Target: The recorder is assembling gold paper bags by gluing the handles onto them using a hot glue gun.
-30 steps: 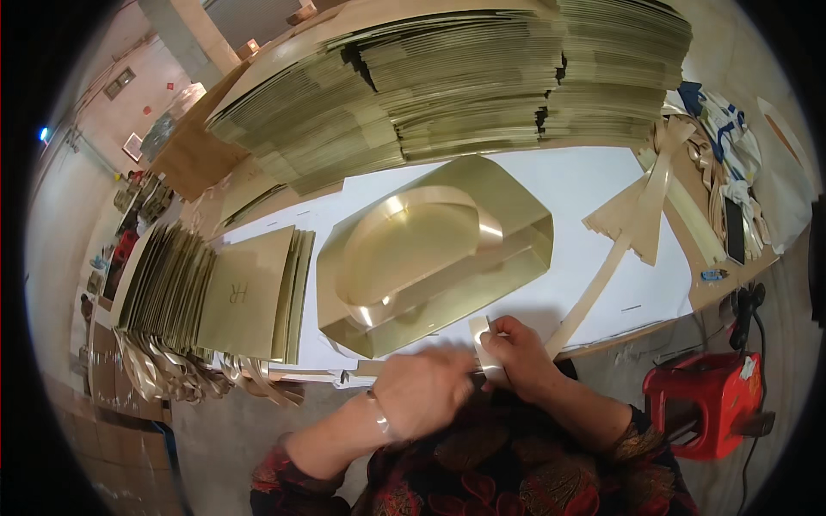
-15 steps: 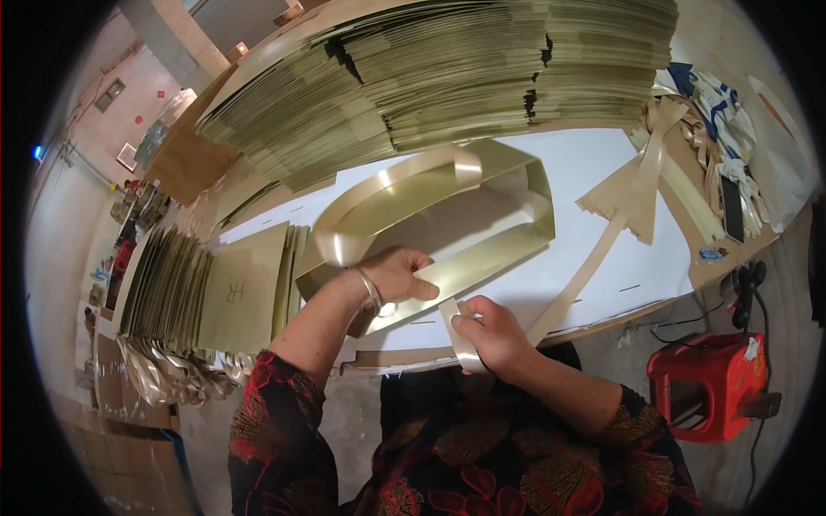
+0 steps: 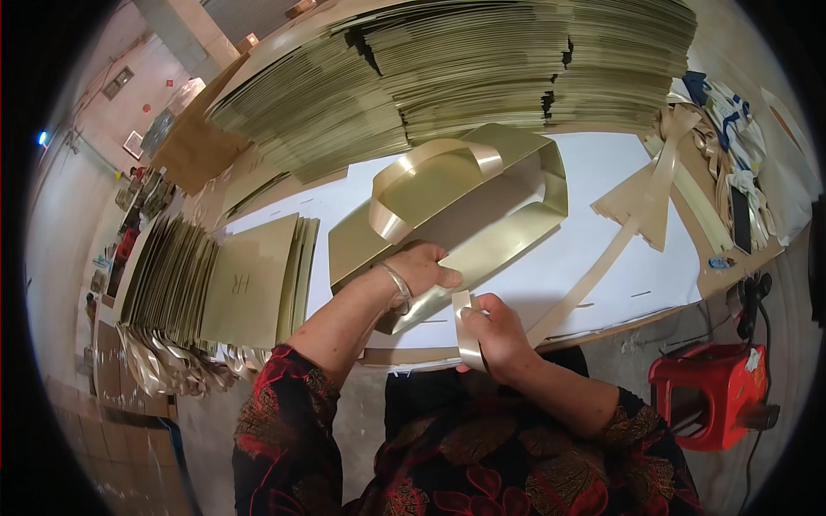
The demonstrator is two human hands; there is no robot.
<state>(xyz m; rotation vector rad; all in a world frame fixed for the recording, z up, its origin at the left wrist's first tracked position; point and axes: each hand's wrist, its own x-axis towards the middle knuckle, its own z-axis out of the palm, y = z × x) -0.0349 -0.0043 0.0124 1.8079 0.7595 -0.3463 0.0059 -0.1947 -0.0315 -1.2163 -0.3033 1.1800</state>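
Nearest, at 6 o'clock, the right hand [image 3: 496,337] is closed around a gold ribbon strip [image 3: 469,337]; the strip's lower end disappears behind the wrist. Just beside it, toward 9 o'clock, the left hand [image 3: 422,268], wearing a bangle [image 3: 399,285], pinches the near edge of an opened gold paper bag [image 3: 447,211] lying on the white tabletop [image 3: 619,258]; the thumb side is hidden under the bag's edge. A ribbon handle loop [image 3: 430,172] arches over the bag's mouth. At 9 o'clock stands a row of flat gold bags [image 3: 215,288]. At 3 o'clock, a red plastic stool [image 3: 718,400], partly cut off. Farthest, at 12 o'clock, a tall stack of flat gold sheets [image 3: 482,69] runs out of view.
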